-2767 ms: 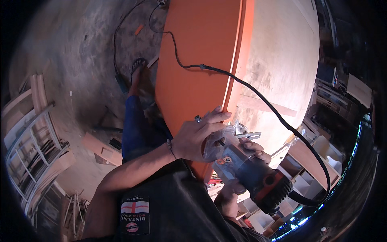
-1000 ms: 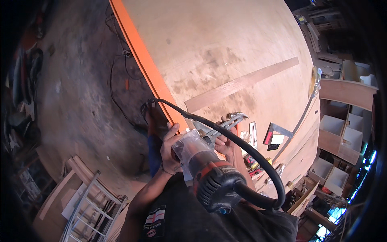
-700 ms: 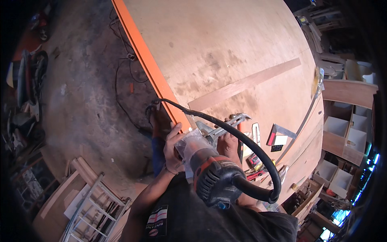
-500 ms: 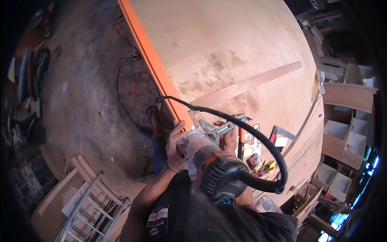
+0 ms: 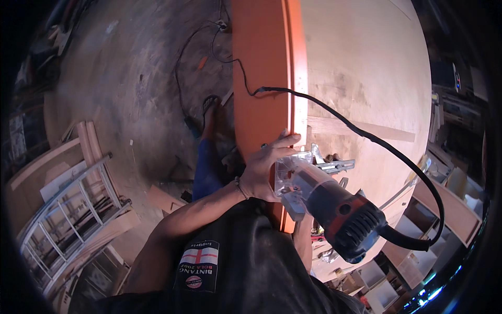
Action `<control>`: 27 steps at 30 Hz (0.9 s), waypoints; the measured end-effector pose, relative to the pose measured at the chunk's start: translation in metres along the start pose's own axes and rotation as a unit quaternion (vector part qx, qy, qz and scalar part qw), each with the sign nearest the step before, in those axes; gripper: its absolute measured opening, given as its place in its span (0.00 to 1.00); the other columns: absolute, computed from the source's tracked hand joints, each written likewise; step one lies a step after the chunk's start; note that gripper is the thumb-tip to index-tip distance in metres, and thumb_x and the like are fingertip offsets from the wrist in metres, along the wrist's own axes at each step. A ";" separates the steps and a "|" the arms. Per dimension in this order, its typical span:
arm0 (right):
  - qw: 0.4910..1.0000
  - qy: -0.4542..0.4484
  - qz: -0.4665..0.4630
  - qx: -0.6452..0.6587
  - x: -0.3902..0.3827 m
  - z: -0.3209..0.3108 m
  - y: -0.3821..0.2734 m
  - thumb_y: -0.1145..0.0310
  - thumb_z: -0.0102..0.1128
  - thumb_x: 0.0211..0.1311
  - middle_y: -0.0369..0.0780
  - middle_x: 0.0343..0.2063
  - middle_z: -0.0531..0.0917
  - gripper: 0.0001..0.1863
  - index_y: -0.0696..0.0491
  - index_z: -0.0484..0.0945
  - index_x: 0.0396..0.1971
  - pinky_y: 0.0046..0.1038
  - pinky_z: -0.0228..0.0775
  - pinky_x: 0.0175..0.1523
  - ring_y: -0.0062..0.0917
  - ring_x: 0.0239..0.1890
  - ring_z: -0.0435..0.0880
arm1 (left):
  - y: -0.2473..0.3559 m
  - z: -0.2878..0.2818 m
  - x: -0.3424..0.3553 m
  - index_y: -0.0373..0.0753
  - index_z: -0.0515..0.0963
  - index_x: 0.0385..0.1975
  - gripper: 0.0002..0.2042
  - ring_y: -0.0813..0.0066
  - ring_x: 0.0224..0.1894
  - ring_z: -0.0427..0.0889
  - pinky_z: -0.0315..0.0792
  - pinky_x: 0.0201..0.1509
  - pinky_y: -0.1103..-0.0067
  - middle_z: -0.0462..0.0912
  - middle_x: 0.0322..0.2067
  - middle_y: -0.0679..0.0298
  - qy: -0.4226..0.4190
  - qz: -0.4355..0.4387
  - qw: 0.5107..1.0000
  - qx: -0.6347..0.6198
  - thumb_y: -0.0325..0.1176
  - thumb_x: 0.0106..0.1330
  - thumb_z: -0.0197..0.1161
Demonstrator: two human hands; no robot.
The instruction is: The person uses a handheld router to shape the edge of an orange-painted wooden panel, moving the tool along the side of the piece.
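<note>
A trim router with a clear base, black-and-red motor end and thick black cord lies tilted against the narrow edge of a long orange panel. My left hand wraps round the router base, its fingers reaching over the panel's edge. A slotted metal edge guide sticks out on the right of the base. Beyond that guide show a few curled fingers of my right hand; the router body covers the rest of it. The panel stands on edge, with a groove running along its narrow side.
The router cord loops over the panel and down to the floor at left. A wooden strip lies on the pale sheet to the right. Wooden drawer boxes stand lower right, a metal frame at left.
The view has turned, and the panel now runs nearly straight away from me with its broad face showing. The router, in my hands, sits farther right against the panel edge.
</note>
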State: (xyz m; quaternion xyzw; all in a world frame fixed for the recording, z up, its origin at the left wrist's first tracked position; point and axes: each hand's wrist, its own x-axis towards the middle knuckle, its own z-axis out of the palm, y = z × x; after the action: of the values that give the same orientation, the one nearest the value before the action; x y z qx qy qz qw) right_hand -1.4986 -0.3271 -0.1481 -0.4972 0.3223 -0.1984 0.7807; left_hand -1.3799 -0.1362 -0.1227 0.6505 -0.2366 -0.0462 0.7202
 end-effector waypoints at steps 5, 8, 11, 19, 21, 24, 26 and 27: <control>1.000 -0.014 0.016 -0.016 -0.003 -0.003 0.005 0.51 0.51 0.76 0.43 0.49 0.79 0.26 0.51 0.64 0.65 0.33 0.72 0.56 0.28 0.48 0.79 | 0.004 -0.003 0.002 0.38 0.74 0.58 0.40 0.56 0.73 0.66 0.62 0.75 0.65 0.71 0.67 0.53 0.012 0.004 1.000 0.007 0.41 0.42 0.85; 0.999 -0.012 0.020 -0.033 -0.006 -0.008 -0.003 0.51 0.50 0.77 0.42 0.48 0.78 0.26 0.51 0.65 0.64 0.33 0.72 0.56 0.28 0.48 0.79 | 0.003 0.001 0.002 0.41 0.73 0.58 0.40 0.58 0.73 0.66 0.64 0.74 0.66 0.72 0.67 0.57 0.031 0.009 0.999 0.000 0.42 0.41 0.85; 0.998 -0.018 0.028 -0.048 -0.007 -0.010 -0.006 0.50 0.49 0.77 0.41 0.48 0.78 0.25 0.51 0.65 0.64 0.33 0.71 0.56 0.28 0.48 0.79 | -0.001 0.002 0.000 0.42 0.72 0.58 0.41 0.58 0.74 0.65 0.66 0.72 0.66 0.72 0.67 0.58 0.042 0.018 0.999 0.006 0.44 0.41 0.85; 0.995 -0.029 0.049 -0.082 -0.009 -0.013 -0.016 0.50 0.47 0.78 0.40 0.47 0.78 0.24 0.52 0.67 0.62 0.33 0.70 0.58 0.27 0.49 0.78 | -0.007 0.005 -0.003 0.43 0.71 0.58 0.40 0.59 0.73 0.66 0.70 0.67 0.65 0.72 0.66 0.60 0.061 0.032 0.998 0.006 0.43 0.43 0.84; 0.995 -0.031 0.053 -0.084 -0.009 -0.012 -0.017 0.50 0.46 0.78 0.40 0.47 0.78 0.24 0.52 0.67 0.61 0.33 0.69 0.58 0.27 0.49 0.78 | -0.008 0.003 -0.003 0.41 0.74 0.57 0.38 0.54 0.71 0.69 0.71 0.68 0.65 0.73 0.66 0.57 0.062 0.037 0.997 0.014 0.46 0.44 0.84; 0.994 -0.034 0.063 -0.086 -0.009 -0.010 -0.015 0.49 0.45 0.79 0.39 0.47 0.78 0.24 0.52 0.68 0.60 0.32 0.69 0.58 0.27 0.49 0.77 | -0.006 0.002 -0.005 0.41 0.74 0.57 0.38 0.55 0.71 0.69 0.71 0.68 0.66 0.73 0.66 0.58 0.051 0.028 0.998 0.032 0.46 0.45 0.84; 0.993 -0.035 0.068 -0.085 -0.010 -0.009 -0.015 0.49 0.44 0.79 0.39 0.46 0.78 0.24 0.52 0.68 0.60 0.32 0.68 0.58 0.27 0.49 0.77 | -0.007 0.003 -0.006 0.40 0.74 0.57 0.38 0.55 0.71 0.69 0.71 0.68 0.66 0.73 0.66 0.58 0.053 0.030 0.998 0.029 0.46 0.45 0.84; 0.994 -0.035 0.067 -0.082 -0.009 -0.009 -0.015 0.49 0.44 0.79 0.39 0.46 0.78 0.24 0.52 0.68 0.59 0.32 0.68 0.59 0.26 0.49 0.77 | -0.007 0.003 -0.004 0.40 0.74 0.57 0.38 0.54 0.71 0.69 0.71 0.68 0.66 0.73 0.66 0.58 0.054 0.034 0.998 0.026 0.47 0.45 0.84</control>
State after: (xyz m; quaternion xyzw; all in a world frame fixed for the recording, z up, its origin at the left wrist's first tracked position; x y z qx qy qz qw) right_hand -1.5116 -0.3337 -0.1344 -0.5432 0.3430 -0.1009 0.7597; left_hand -1.3831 -0.1388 -0.1309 0.6624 -0.2208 0.0196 0.7156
